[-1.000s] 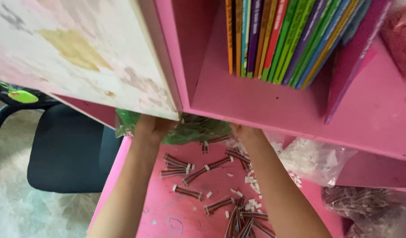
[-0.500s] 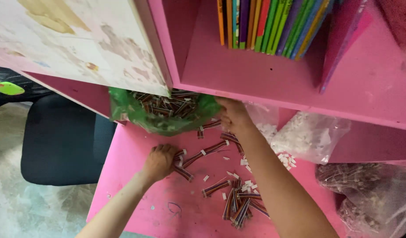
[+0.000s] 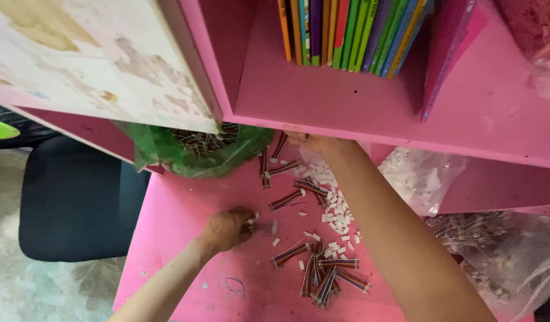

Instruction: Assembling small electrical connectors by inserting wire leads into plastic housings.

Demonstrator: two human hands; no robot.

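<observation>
- the left hand (image 3: 228,228) rests low on the pink tabletop (image 3: 185,214), near its left edge, fingers curled shut around a small bundle of coloured wires (image 3: 254,224) whose end pokes out to the right of the knuckles.
- the right hand (image 3: 311,143) reaches to the back of the tabletop, just under the front edge of the pink shelf (image 3: 358,113); its fingers are partly hidden by that edge, so i cannot tell whether it is open or gripping anything.
- a green plastic bag (image 3: 194,156) full of wire pieces sits at the back left of the tabletop, half under a worn pale board (image 3: 78,65), just left of the right hand.
- loose wire bundles (image 3: 323,277) lie heaped near the tabletop's front middle, more scattered between the two hands.
- small white connectors (image 3: 337,209) are strewn beside the right forearm.
- clear plastic bags (image 3: 421,173) lie at the right side of the tabletop.
- a row of thin colourful books (image 3: 346,30) stands upright on the shelf above.
- a dark chair (image 3: 72,209) stands off the left edge of the tabletop.
</observation>
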